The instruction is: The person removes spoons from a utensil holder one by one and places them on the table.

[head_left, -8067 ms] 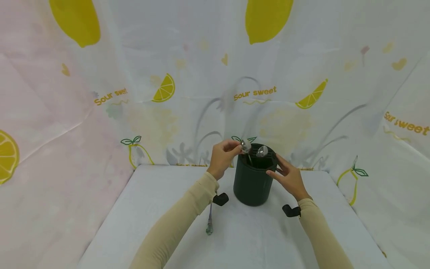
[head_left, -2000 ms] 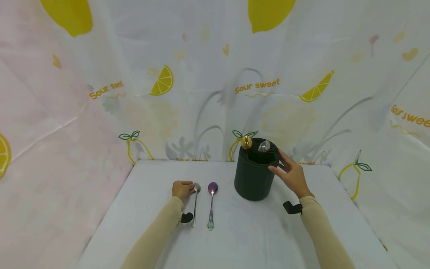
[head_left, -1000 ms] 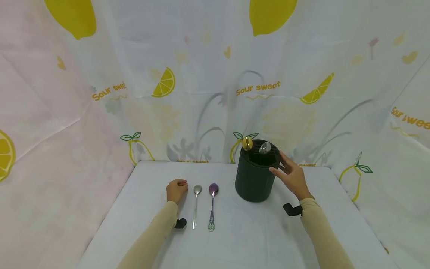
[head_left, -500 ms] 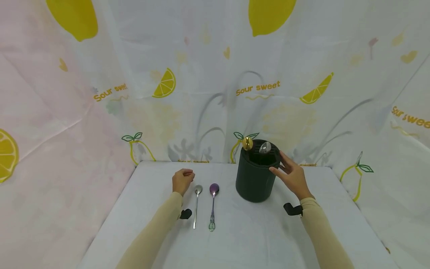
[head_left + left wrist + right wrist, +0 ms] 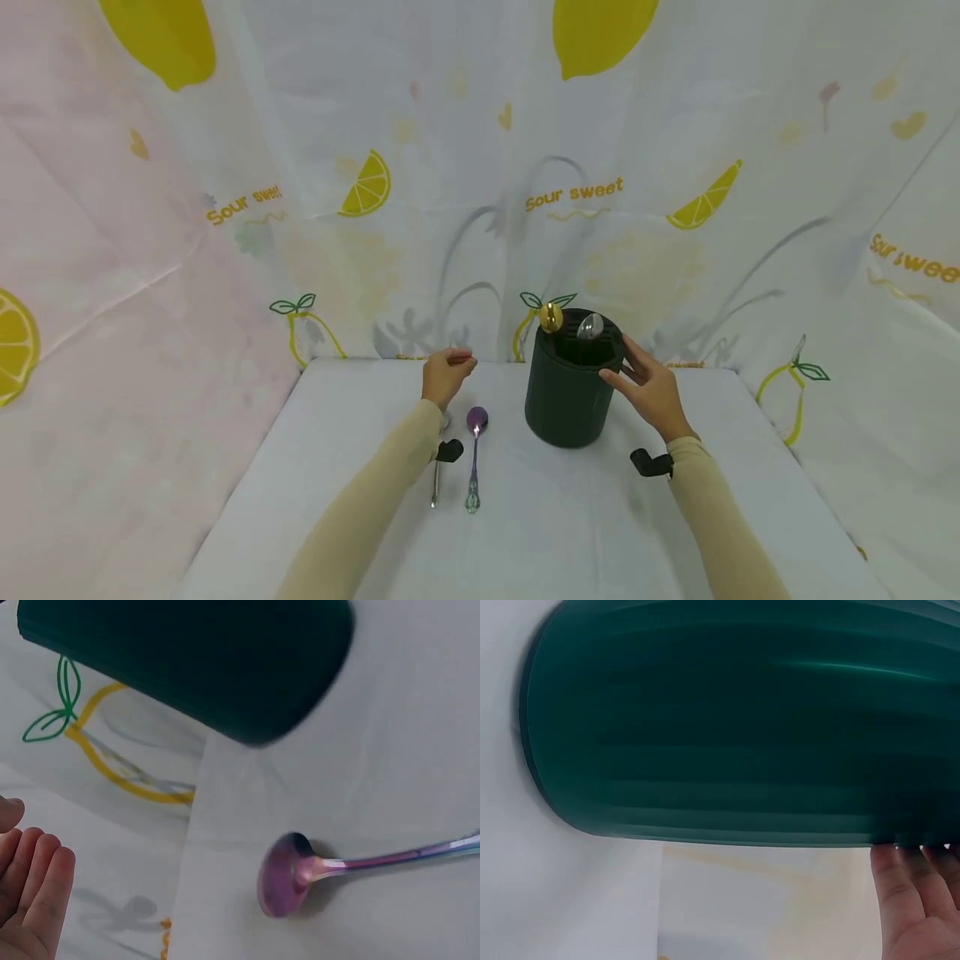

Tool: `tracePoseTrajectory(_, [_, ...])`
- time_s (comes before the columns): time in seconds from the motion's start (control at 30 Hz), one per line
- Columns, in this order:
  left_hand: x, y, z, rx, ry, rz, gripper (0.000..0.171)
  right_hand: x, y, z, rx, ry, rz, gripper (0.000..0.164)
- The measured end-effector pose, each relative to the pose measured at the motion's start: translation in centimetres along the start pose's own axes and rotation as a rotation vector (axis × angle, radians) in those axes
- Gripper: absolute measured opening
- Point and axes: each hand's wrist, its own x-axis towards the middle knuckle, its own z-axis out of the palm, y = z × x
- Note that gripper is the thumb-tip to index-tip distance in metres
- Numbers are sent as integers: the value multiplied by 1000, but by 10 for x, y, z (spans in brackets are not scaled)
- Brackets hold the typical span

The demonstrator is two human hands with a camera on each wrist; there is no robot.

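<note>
My left hand hovers above the table left of a dark green utensil holder, apart from it. Its fingers are loosely bent and hold nothing in the left wrist view. My right hand grips the holder's right side, thumb at the front rim and fingers against the wall. A gold spoon and a silver spoon stand in the holder, bowls up. On the table lie a purple spoon with an ornate handle and a thin silver spoon, partly hidden by my left wrist.
The white-covered table meets a lemon-printed cloth backdrop behind the holder. A black wrist mount sits on my left wrist, with another on the right.
My left hand earlier held a silver spoon at the holder; a silver spoon later lies on the table beside the purple one. The empty hand has since moved right toward the holder.
</note>
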Motion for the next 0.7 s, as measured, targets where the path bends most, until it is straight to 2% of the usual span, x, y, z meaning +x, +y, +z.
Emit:
tracePoseTrajectory(0.17, [-1, 17, 16, -148, -72, 30, 21, 1, 0, 0, -5, -2, 0, 74])
tracePoseTrajectory(0.3, [-4, 29, 25, -238, -130, 21, 21, -1, -1, 0, 5, -8, 6, 74])
tracePoseTrajectory(0.53, [1, 54, 35, -252, -208, 34, 29, -1, -2, 1, 17, -10, 23, 74])
tracePoseTrajectory(0.7, [4, 68, 39, -270, -250, 55, 28, 0, -2, 1, 20, -2, 22, 74])
